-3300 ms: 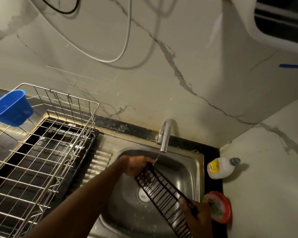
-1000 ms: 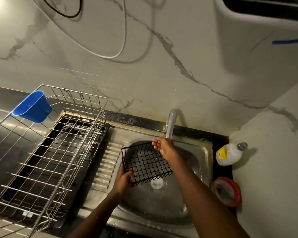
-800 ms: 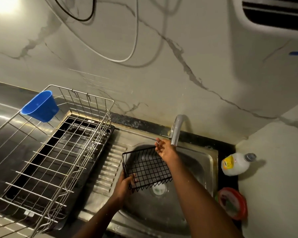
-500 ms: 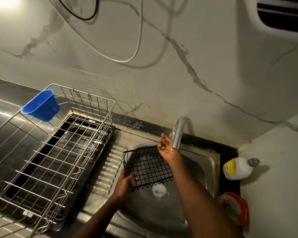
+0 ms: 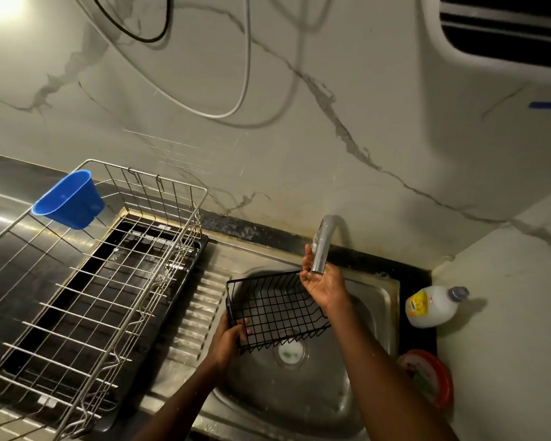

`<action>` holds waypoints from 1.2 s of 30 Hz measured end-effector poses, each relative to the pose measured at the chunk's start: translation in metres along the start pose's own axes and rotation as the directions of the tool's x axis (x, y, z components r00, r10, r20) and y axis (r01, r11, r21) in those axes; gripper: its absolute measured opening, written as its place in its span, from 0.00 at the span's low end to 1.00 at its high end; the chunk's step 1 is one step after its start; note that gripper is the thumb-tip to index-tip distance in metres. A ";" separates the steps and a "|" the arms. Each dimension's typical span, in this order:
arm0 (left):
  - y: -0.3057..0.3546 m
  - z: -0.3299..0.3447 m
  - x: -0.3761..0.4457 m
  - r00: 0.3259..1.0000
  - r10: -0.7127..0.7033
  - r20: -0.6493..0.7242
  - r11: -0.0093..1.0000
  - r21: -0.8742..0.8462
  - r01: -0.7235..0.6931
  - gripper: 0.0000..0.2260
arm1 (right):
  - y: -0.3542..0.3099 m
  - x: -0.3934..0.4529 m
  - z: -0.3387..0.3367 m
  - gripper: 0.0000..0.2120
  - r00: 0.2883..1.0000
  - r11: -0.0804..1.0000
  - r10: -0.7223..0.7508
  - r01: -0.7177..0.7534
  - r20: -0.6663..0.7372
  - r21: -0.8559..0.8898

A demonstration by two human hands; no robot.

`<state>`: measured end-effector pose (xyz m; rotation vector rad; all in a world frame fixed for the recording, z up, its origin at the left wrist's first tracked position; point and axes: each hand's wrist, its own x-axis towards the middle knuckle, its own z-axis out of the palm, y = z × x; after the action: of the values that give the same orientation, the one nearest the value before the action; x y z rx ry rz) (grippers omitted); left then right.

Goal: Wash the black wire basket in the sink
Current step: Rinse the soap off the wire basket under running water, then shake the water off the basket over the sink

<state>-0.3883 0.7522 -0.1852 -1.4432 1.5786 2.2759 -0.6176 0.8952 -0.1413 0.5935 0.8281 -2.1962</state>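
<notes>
Over the stainless steel sink basin (image 5: 357,405), the shallow rectangular black wire basket (image 5: 277,308) is held above the drain, apparently so that runoff falls into the bowl. Its long axis runs left to right, its open top is tilted up toward the wall, and its right end lies nearest the curved chrome tap (image 5: 322,243). Its near left corner is pinched by the left hand (image 5: 228,340). The right hand (image 5: 322,283) is spread open, palm cupped under the spout, probably to catch water.

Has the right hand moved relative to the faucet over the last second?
Barely. The right hand stays cupped under the faucet spout, fingers now slightly higher along it, above the black wire basket.
</notes>
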 end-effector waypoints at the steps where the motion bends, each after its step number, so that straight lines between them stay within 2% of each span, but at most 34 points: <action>1: 0.000 -0.001 -0.002 1.000 0.001 0.005 1.000 -0.001 -0.001 0.24 | 0.001 -0.005 -0.002 0.18 1.000 0.999 -0.011 0.011 0.016 -0.041; 3: 0.002 -0.002 -0.007 1.000 0.011 0.018 1.000 0.007 -0.011 0.23 | 0.006 -0.020 -0.005 0.15 0.996 0.953 -0.087 0.073 -0.034 -0.293; 4: 0.003 -0.001 -0.012 0.999 0.027 0.023 0.999 0.024 -0.028 0.22 | 0.009 -0.031 -0.010 0.13 0.985 0.859 -0.167 0.123 -0.044 -0.497; 5: 0.005 0.000 -0.018 0.998 0.054 0.017 0.997 0.057 -0.055 0.20 | 0.013 -0.041 -0.021 0.12 0.966 0.687 -0.257 0.176 -0.009 -0.705; 6: 0.010 -0.001 -0.025 0.996 0.090 0.008 0.990 0.110 -0.091 0.19 | 0.022 -0.051 -0.032 0.11 0.945 0.470 -0.318 0.228 0.078 -0.853; 7: 0.014 -0.001 -0.032 0.992 0.130 0.004 0.978 0.166 -0.128 0.19 | 0.032 -0.062 -0.045 0.09 0.929 0.266 -0.323 0.272 0.180 -0.925; 8: 0.016 0.000 -0.036 0.986 0.164 0.008 0.962 0.219 -0.162 0.20 | 0.043 -0.074 -0.054 0.07 0.929 0.149 -0.284 0.286 0.236 -0.947; 9: 0.018 -0.001 -0.041 0.980 0.197 0.016 0.940 0.280 -0.194 0.21 | 0.056 -0.088 -0.058 0.07 0.937 0.111 -0.245 0.284 0.250 -0.952; 10: 0.018 -0.001 -0.046 0.975 0.222 0.028 0.912 0.347 -0.218 0.24 | 0.068 -0.100 -0.059 0.16 0.950 0.116 -0.213 0.255 0.227 -0.960; 12: 0.019 0.003 -0.056 0.956 0.289 0.046 0.845 0.458 -0.278 0.34 | 0.091 -0.114 -0.055 0.34 0.969 0.192 -0.172 0.211 0.179 -0.958; 13: 0.018 0.004 -0.058 0.948 0.312 0.058 0.819 0.490 -0.299 0.41 | 0.100 -0.121 -0.048 0.37 0.976 0.245 -0.158 0.185 0.149 -0.952; 15: 0.014 0.011 -0.061 0.929 0.358 0.095 0.761 0.546 -0.349 0.52 | 0.108 -0.137 -0.025 0.37 0.985 0.371 -0.135 0.155 0.112 -0.916; 17: 0.012 0.022 -0.071 0.906 0.388 0.171 0.697 0.588 -0.410 0.57 | 0.108 -0.151 -0.004 0.27 0.984 0.427 -0.152 0.145 0.087 -0.892; 18: 0.011 0.028 -0.078 0.893 0.394 0.217 0.673 0.594 -0.441 0.58 | 0.108 -0.156 0.003 0.23 0.981 0.454 -0.187 0.141 0.060 -0.880; 20: 0.010 0.037 -0.097 0.868 0.390 0.309 0.646 0.580 -0.497 0.58 | 0.107 -0.164 0.006 0.27 0.945 0.506 -0.325 0.135 -0.044 -0.852; 21: 0.008 0.039 -0.102 0.845 0.404 0.350 0.617 0.578 -0.534 0.57 | 0.105 -0.169 0.005 0.28 0.923 0.563 -0.374 0.149 -0.090 -0.813; 23: 0.008 0.036 -0.103 0.784 0.442 0.435 0.502 0.605 -0.618 0.51 | 0.098 -0.179 -0.003 0.20 0.906 0.710 -0.394 0.190 -0.159 -0.679; 25: 0.015 0.027 -0.101 0.747 0.446 0.493 0.437 0.608 -0.663 0.41 | 0.085 -0.196 -0.009 0.16 0.917 0.805 -0.364 0.220 -0.165 -0.551; 27: 0.026 0.019 -0.109 0.753 0.440 0.488 0.514 0.551 -0.657 0.21 | 0.075 -0.209 -0.019 0.18 0.915 0.811 -0.375 0.247 -0.147 -0.530; 28: 0.031 0.016 -0.109 0.790 0.450 0.417 0.592 0.522 -0.613 0.10 | 0.070 -0.213 -0.023 0.20 0.911 0.812 -0.387 0.261 -0.146 -0.523; 29: 0.032 0.012 -0.105 0.819 0.449 0.357 0.643 0.507 -0.573 0.04 | 0.067 -0.217 -0.024 0.21 0.908 0.817 -0.391 0.267 -0.152 -0.511; 30: 0.034 0.010 -0.102 0.856 0.414 0.309 0.715 0.471 -0.516 0.03 | 0.064 -0.221 -0.025 0.22 0.907 0.821 -0.393 0.270 -0.154 -0.503; 32: 0.035 0.006 -0.087 0.894 0.333 0.300 0.770 0.460 -0.442 0.06 | 0.059 -0.230 -0.026 0.22 0.906 0.821 -0.399 0.285 -0.141 -0.496; 36: 0.040 0.013 -0.080 0.886 0.353 0.301 0.745 0.482 -0.461 0.10 | 0.042 -0.249 -0.032 0.19 0.913 0.842 -0.397 0.323 -0.091 -0.433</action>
<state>-0.3705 0.7790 -0.1009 -0.7606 2.3943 1.7937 -0.4205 1.0071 -0.0265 0.4505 1.5621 -2.2133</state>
